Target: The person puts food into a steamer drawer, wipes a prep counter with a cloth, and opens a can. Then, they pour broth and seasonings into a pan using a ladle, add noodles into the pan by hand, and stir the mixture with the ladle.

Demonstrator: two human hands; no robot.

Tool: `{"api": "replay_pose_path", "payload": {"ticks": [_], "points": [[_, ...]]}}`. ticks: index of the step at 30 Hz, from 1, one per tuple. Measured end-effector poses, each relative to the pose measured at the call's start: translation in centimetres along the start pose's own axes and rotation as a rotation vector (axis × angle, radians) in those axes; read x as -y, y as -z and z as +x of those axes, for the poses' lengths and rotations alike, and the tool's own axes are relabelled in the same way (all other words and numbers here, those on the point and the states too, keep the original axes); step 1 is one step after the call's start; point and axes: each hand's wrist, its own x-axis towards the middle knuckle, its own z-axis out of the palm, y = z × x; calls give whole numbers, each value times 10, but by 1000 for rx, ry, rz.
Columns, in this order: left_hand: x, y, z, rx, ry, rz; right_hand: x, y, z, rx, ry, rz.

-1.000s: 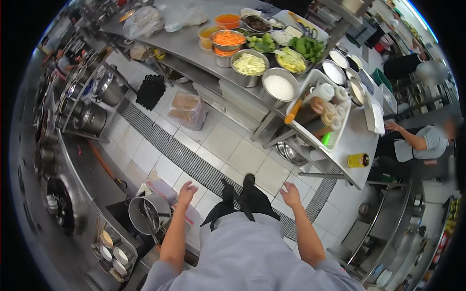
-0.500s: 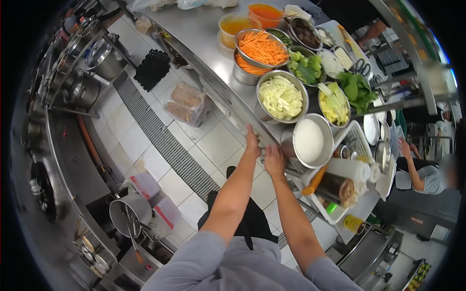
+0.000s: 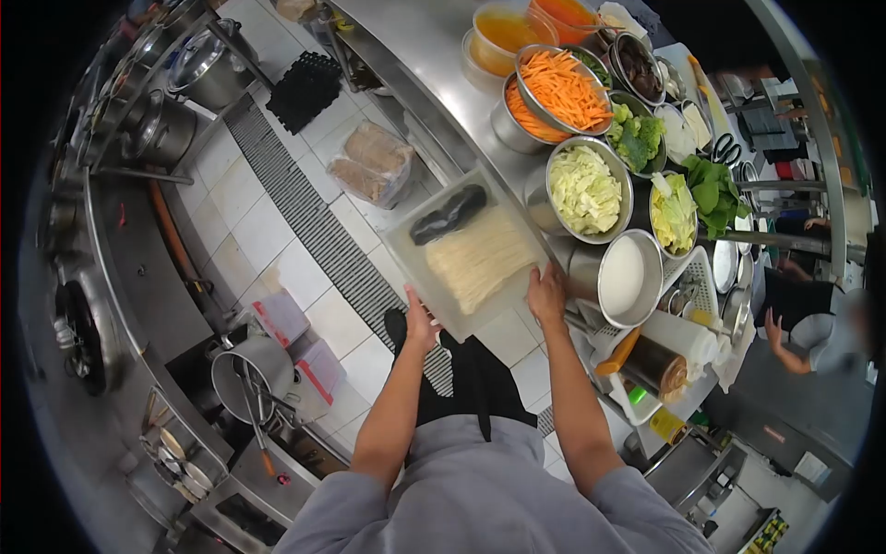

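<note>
A translucent plastic bin [image 3: 417, 261] is held out in front of my body, over the floor beside the counter. Inside lie pale, thin dried noodles [image 3: 484, 260] and, at the far end, a dark wrapped bundle [image 3: 449, 214] whose contents I cannot make out. My left hand [image 3: 422, 321] is closed on the bin's near left edge. At the near right side, my right hand [image 3: 546, 295] grips the rim, close to the counter's edge. Parts of the fingers are hidden by the bin.
On the steel counter [image 3: 429, 55] stand bowls of shredded carrot [image 3: 563, 90], chopped cabbage [image 3: 586, 189] and a white substance [image 3: 622, 279], with squeeze bottles [image 3: 678, 337]. Bagged brown goods [image 3: 372, 164] lie on the floor near a drain grate [image 3: 305, 203]. A co-worker [image 3: 808, 328] is at right.
Both hands were together at the counter's front edge. Now they are apart, holding the bin, which has come into view from the counter side. The view has shifted slightly.
</note>
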Motion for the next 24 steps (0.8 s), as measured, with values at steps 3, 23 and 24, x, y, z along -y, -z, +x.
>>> {"api": "replay_pose_path", "payload": {"ticks": [3, 23, 24], "points": [[0, 19, -12, -40, 2, -3, 14, 6, -7, 5, -31, -103], [-29, 29, -33, 8, 176, 120, 53, -128, 23, 49, -810, 1343], [-19, 34, -24, 2, 178, 116, 46, -115, 27, 120, -780, 1230]]}}
